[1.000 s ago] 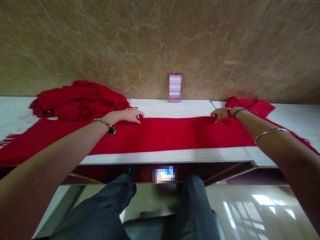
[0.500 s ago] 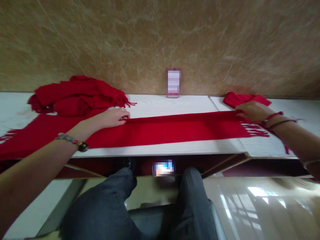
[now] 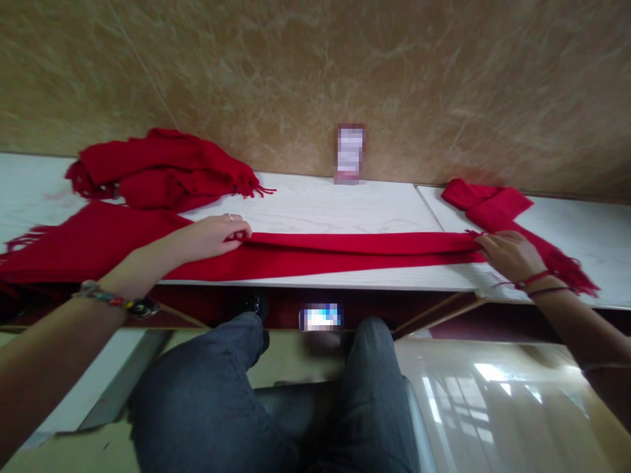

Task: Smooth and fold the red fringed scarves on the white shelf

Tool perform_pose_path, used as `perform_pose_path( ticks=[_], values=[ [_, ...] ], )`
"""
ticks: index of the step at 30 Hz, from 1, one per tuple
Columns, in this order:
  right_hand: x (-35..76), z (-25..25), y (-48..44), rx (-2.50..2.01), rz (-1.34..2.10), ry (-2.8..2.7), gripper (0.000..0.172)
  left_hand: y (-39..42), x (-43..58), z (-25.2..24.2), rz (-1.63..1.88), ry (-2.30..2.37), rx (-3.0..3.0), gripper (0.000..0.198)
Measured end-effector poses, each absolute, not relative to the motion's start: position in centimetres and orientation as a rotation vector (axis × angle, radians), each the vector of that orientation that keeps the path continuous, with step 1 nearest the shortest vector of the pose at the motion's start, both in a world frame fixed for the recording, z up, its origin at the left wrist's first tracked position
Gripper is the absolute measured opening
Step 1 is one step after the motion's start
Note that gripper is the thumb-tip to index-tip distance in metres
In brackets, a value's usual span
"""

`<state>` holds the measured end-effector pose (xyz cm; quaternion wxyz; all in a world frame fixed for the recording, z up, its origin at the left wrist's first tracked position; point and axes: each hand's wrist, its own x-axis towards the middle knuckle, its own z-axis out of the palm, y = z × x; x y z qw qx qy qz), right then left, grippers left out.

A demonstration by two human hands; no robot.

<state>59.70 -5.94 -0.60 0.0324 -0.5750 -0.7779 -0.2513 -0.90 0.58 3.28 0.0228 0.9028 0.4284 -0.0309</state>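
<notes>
A long red scarf (image 3: 345,259) lies stretched across the white table, its far edge folded over toward me along the stretch between my hands. My left hand (image 3: 217,235), with a ring on one finger, pinches that folded edge left of the middle. At the fringed right end, my right hand (image 3: 513,253) grips the scarf's corner with fingers closed, covering most of the fringe. More red cloth (image 3: 93,240) with a fringed end spreads flat beyond my left hand; whether it is all one scarf I cannot tell.
A heap of red scarves (image 3: 172,171) lies against the brown marbled wall at the back left. Another red scarf (image 3: 497,203), folded crosswise, rests at the right. A blurred-out upright item (image 3: 350,154) stands at the wall. A lit screen (image 3: 320,317), also blurred, sits below the table edge.
Both hands have brought the scarf's far edge toward me, so it now lies folded over lengthwise. My right hand has come down to the near side, uncovering more of the crossed scarf behind.
</notes>
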Motion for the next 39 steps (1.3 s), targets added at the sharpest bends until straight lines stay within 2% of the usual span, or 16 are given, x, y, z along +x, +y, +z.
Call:
perform_pose_path(
  ticks=[3,7,13,15,17,19,21,28,32,39],
  values=[
    [60.2,-0.6,-6.2,-1.74,-0.848,-2.461,0.024,-0.3,-0.9,2.3,-0.081,1.356,2.739,0.029],
    [60.5,-1.1,-6.2,-1.694,-0.707,-2.661,0.02,-1.3,-1.1,0.5,-0.058,1.41,2.724,0.028],
    [55.4,1.5,-4.9,-1.946,-0.748,-2.752,0.025,-1.0,0.0,1.4,-0.091,1.268,2.866,0.021],
    [51.7,2.4,-4.4,-1.832,-0.694,-2.773,0.024,-0.9,1.1,1.8,-0.125,1.254,2.921,0.02],
    [48.0,2.5,-4.0,-1.557,-0.499,-2.838,0.023,-1.0,2.4,1.9,-0.175,1.266,2.969,0.022],
    [45.1,1.8,-3.7,-1.264,-0.296,-2.873,0.026,-1.2,3.6,1.7,-0.242,1.3,3.004,0.026],
    [43.3,0.7,-3.6,-1.099,-0.253,-2.846,0.026,-1.4,4.5,1.7,-0.291,1.338,3.04,0.029],
    [43.9,-0.8,-3.6,-0.985,-0.334,-2.835,0.032,-1.6,4.8,2.9,-0.022,1.409,2.991,0.03],
    [44.1,-0.9,-3.6,-0.965,-0.311,-2.825,0.038,-2.1,4.5,2.2,-0.176,1.16,2.899,0.028],
    [44.9,-0.9,-4.7,-0.981,-0.346,-2.462,0.033,-2.0,4.5,2.6,-0.011,1.133,2.871,0.028]
  ],
)
